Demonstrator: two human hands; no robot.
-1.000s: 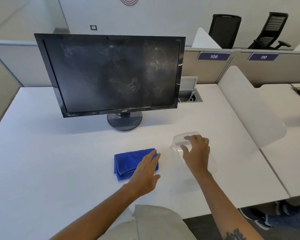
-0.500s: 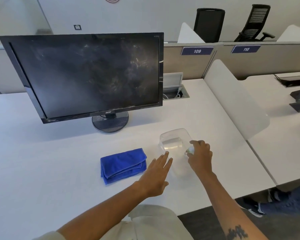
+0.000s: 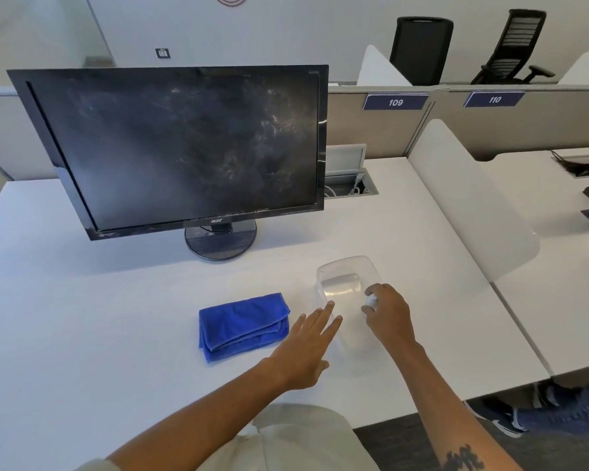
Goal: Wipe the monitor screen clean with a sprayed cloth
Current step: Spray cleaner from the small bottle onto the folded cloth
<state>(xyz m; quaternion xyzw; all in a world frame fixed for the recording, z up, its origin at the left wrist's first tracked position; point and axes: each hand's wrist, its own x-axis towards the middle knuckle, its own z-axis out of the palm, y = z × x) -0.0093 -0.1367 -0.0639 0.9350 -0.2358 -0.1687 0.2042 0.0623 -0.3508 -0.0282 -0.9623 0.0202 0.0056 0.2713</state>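
Observation:
The black monitor stands at the back left of the white desk, its dark screen covered in smears and dust. A folded blue cloth lies flat on the desk in front of it. Right of the cloth sits a clear plastic container. My left hand is open and flat, between cloth and container, fingertips touching the container's left side. My right hand is at the container's right side, fingers closed on a small white piece; I cannot tell what that piece is.
A cable box with a raised lid is set into the desk right of the monitor. A white curved divider bounds the desk on the right. Behind are partitions with labels 109 and 110, and two black chairs. Someone's shoes show on the floor.
My left hand left the cloth and moved right to the container. My right hand slid from the container's top to its right side and closed on the white piece.

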